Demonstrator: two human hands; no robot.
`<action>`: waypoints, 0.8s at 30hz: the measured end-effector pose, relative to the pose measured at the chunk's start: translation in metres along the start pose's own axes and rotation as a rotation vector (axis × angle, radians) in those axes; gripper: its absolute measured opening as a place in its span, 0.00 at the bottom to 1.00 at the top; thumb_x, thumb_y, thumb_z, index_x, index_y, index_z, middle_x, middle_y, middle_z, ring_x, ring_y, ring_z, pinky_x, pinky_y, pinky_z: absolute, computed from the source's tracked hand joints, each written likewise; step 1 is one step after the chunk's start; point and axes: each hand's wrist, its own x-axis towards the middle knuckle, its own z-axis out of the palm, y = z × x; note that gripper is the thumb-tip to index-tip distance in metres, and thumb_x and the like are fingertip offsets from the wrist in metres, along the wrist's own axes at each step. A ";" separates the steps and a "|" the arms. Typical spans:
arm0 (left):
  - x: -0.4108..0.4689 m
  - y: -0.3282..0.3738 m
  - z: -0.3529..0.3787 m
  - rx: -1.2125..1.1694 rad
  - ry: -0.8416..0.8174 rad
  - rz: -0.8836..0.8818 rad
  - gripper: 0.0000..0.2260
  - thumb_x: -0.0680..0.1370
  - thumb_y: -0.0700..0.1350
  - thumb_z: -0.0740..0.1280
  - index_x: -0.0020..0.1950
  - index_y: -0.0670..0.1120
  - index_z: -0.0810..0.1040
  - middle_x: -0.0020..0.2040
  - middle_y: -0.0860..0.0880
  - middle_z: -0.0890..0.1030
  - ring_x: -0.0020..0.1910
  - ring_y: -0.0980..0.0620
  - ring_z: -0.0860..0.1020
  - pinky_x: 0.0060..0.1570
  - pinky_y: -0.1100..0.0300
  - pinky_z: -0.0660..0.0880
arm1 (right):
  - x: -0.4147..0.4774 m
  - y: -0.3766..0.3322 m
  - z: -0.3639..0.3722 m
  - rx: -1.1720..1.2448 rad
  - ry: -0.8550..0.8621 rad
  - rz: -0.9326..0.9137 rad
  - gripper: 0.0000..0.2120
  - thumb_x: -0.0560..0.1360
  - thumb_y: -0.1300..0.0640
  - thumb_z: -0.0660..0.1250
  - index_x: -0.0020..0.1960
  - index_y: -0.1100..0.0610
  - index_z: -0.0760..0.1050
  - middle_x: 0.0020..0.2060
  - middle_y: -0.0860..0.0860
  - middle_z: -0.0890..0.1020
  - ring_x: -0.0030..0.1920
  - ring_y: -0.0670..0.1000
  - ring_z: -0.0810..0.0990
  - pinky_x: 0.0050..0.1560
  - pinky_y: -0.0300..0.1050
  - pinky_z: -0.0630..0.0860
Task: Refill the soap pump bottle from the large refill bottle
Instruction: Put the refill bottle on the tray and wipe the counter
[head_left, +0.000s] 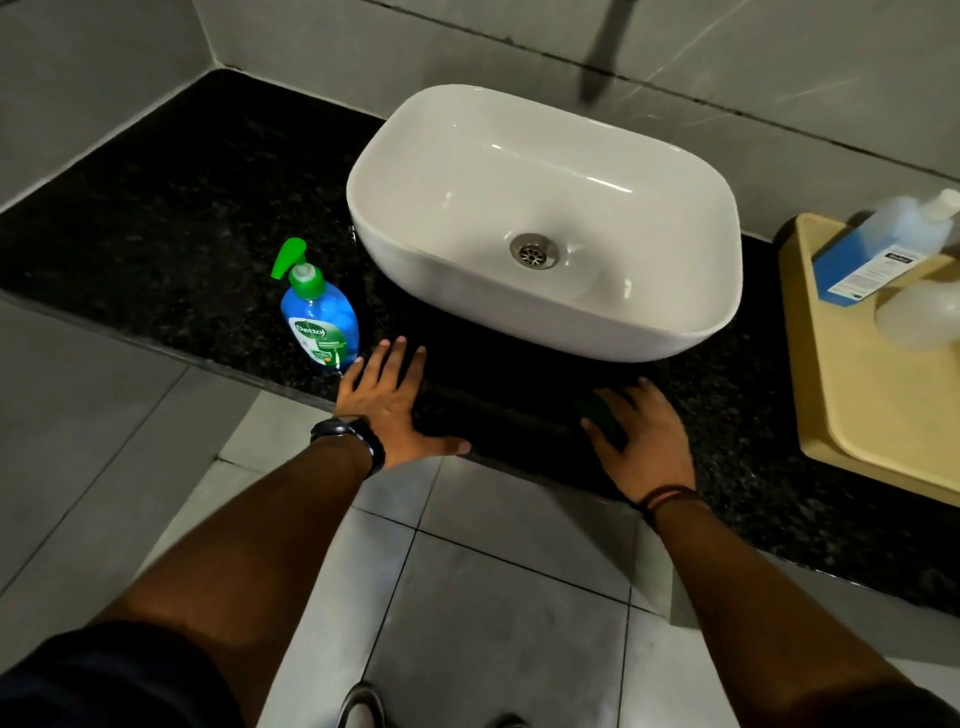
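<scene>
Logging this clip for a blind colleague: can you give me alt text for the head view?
Both hands, left hand and right hand, rest flat on a black counter before a white basin, holding nothing. A blue soap pump bottle stands left of the basin; the refill bottle lies on a yellow tray at right.

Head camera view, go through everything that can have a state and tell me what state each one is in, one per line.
Soap pump bottle: upright on the counter, green pump on, untouched.
Refill bottle: lying tilted on the yellow tray, cap on, blurred.
Sink: looks dry, drain unplugged.
Left hand: flat on the counter edge, fingers spread, holding nothing.
Right hand: resting on the counter edge over something dark green; grip unclear.
</scene>
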 end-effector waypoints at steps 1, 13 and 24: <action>0.000 0.000 0.001 0.003 0.009 0.001 0.57 0.54 0.83 0.49 0.76 0.53 0.43 0.78 0.48 0.47 0.75 0.49 0.44 0.72 0.48 0.44 | -0.003 0.007 -0.002 -0.042 0.025 0.101 0.21 0.73 0.46 0.64 0.61 0.56 0.75 0.57 0.59 0.78 0.65 0.63 0.69 0.62 0.60 0.67; 0.005 -0.003 0.010 -0.020 0.038 -0.008 0.58 0.53 0.83 0.51 0.75 0.53 0.43 0.77 0.49 0.49 0.75 0.49 0.44 0.71 0.48 0.43 | 0.037 -0.104 0.039 0.010 0.077 0.163 0.20 0.69 0.47 0.67 0.59 0.53 0.77 0.55 0.59 0.79 0.62 0.63 0.71 0.61 0.59 0.67; 0.003 -0.006 0.010 -0.028 -0.001 0.001 0.59 0.53 0.84 0.46 0.76 0.52 0.42 0.78 0.48 0.48 0.75 0.48 0.43 0.71 0.46 0.44 | -0.010 -0.030 0.006 0.175 0.107 0.016 0.18 0.60 0.56 0.74 0.50 0.57 0.82 0.47 0.54 0.82 0.56 0.60 0.77 0.52 0.55 0.75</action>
